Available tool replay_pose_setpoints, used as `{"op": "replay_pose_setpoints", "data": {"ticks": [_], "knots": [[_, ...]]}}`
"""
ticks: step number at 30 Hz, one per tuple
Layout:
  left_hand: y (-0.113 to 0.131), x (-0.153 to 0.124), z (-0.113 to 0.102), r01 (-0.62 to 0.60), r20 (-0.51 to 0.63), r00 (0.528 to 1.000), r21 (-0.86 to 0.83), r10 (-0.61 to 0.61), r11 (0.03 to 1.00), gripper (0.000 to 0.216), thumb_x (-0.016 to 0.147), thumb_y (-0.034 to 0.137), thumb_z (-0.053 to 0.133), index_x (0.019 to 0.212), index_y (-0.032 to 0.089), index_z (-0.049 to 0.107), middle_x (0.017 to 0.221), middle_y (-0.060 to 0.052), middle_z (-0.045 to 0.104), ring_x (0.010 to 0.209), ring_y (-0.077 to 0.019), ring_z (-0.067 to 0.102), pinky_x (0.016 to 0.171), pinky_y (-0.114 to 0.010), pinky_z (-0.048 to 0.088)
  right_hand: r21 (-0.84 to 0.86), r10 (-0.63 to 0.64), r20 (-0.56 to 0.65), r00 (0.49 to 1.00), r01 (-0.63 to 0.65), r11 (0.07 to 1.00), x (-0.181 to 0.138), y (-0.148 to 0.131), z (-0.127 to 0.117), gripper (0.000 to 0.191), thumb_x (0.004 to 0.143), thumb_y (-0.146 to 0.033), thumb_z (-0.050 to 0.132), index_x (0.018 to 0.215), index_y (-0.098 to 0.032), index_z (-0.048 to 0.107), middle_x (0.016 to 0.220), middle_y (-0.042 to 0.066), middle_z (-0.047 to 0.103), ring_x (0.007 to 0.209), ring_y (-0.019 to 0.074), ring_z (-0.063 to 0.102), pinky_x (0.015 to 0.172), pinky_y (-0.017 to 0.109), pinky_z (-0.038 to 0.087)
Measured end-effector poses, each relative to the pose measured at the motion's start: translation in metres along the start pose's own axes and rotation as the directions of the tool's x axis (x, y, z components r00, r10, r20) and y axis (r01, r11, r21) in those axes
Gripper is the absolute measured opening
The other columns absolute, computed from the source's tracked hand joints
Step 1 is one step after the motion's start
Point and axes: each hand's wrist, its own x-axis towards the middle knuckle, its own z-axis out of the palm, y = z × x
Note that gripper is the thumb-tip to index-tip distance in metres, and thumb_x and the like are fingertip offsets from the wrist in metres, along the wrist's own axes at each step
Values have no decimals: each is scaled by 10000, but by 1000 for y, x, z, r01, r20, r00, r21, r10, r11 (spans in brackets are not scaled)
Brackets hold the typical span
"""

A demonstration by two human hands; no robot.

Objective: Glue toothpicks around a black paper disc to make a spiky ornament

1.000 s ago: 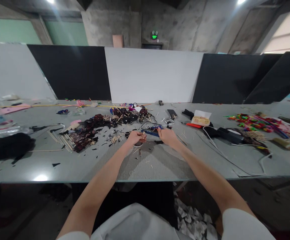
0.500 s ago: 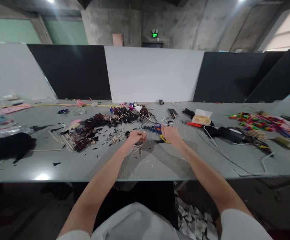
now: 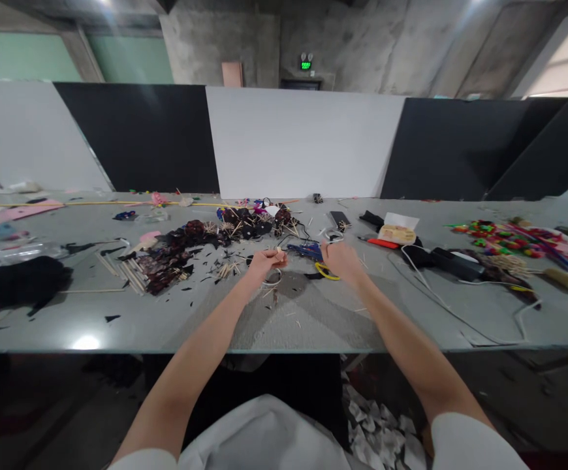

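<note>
My left hand [image 3: 268,262] is closed above the middle of the table, with a small pale piece [image 3: 279,249] pinched at the fingertips; its kind is too small to make out. Just below that hand lies a white ring [image 3: 273,278]. My right hand [image 3: 341,260] is closed with the fingers bent down; whatever is between them is hidden. Against its fingertips lies a blue tool [image 3: 305,250], partly covered. A yellow loop [image 3: 326,271] shows under the right hand. Short thin sticks [image 3: 229,269] and dark scraps are scattered left of my left hand.
Dark crumpled material [image 3: 166,261] and a bundle of sticks [image 3: 134,271] lie to the left. Behind my hands are stick-pierced dark balls [image 3: 249,222] and a black phone-like slab [image 3: 339,219]. At right are an orange-handled tool [image 3: 382,243], a white cable [image 3: 441,305] and colourful pompoms [image 3: 499,238].
My right hand has shifted slightly right, away from the blue tool, uncovering more of the yellow loop. My left hand stays nearly in place with the pale piece. The view has tilted slightly.
</note>
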Motion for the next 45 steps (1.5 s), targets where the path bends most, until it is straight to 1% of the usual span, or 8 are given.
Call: {"op": "replay_pose_setpoints", "data": {"ticks": [10,17,23,28,33,37,41,45], "knots": [[9,-2,-1,-55,-6,999,-149,54,987,412,657,463,947,836,130,784,817,-61,750,662,-104,617,712,-251,523,-36,-12,14,1000,13,999,-7,-18,7,687,1106,-415,178,1032,-73,769,1059,253,754,1027,327,734,942,420,501],[11,-5,3,-83,23,996,-212,90,974,376,674,411,952,819,118,766,776,-43,722,632,-91,581,665,-228,488,-45,-17,22,1000,18,999,-16,-33,16,619,1100,-414,242,1035,-100,771,1046,221,765,996,320,743,919,409,509],[12,-5,-1,-113,1,993,-326,120,939,300,737,354,923,847,137,749,777,-17,691,619,-78,560,680,-230,505,-48,-27,48,998,29,998,-17,-36,17,623,1085,-492,280,1054,-104,767,1043,221,766,997,333,738,914,422,510],[20,-1,-10,-162,-56,987,-470,154,868,191,800,263,879,870,168,729,764,14,655,601,-66,534,710,-238,521,-46,-34,63,997,37,998,-18,-33,15,652,1079,-545,293,1048,-97,766,1032,232,765,981,322,737,909,406,510],[38,3,-30,-249,-132,968,-586,212,771,115,872,206,808,864,222,694,761,42,654,599,-62,523,738,-237,517,-63,-69,81,994,75,995,-24,-38,17,791,998,-739,352,1063,-67,763,1055,272,751,1022,358,724,913,425,518],[48,2,-44,-303,-166,952,-627,257,718,109,906,213,777,863,240,680,752,54,651,597,-62,499,751,-236,508,-109,-119,70,990,126,986,-32,-44,20,763,999,-711,395,1144,-43,733,1139,295,725,1092,373,698,921,433,513],[47,2,-45,-294,-153,954,-624,256,724,124,888,200,789,849,233,675,727,55,634,587,-64,481,713,-229,490,-120,-117,86,989,127,985,-38,-45,20,712,996,-674,436,1143,-43,731,1131,285,728,1078,373,699,913,425,514],[43,0,-38,-237,-96,970,-579,224,780,131,853,196,815,848,215,685,724,33,622,594,-75,487,683,-238,476,-119,-105,112,988,118,986,-41,-44,16,685,974,-664,477,1118,-48,741,1111,279,732,1030,372,714,862,416,527]]}}
